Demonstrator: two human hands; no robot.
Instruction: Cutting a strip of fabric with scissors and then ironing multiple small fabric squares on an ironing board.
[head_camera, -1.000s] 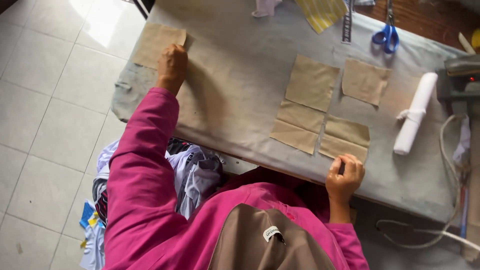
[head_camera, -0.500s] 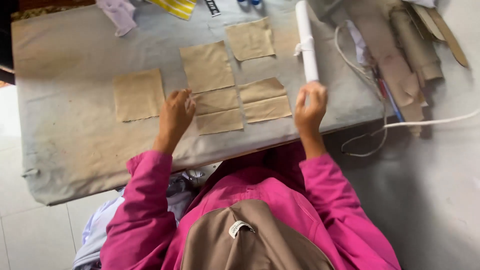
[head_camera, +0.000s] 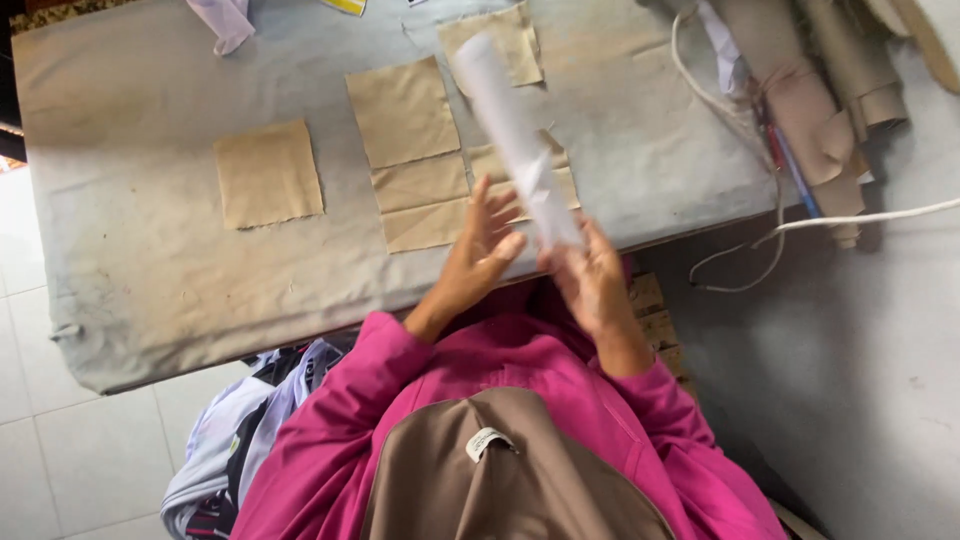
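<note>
Tan fabric pcs, cord

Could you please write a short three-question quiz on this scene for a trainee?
1. True or false: the right hand grips the white roll at its lower end.
2. What touches the roll from the other side? A) scissors B) the left hand C) the white cord
3. What colour are the fabric pieces on the padded table?

Key: 1 true; 2 B; 3 tan.
</note>
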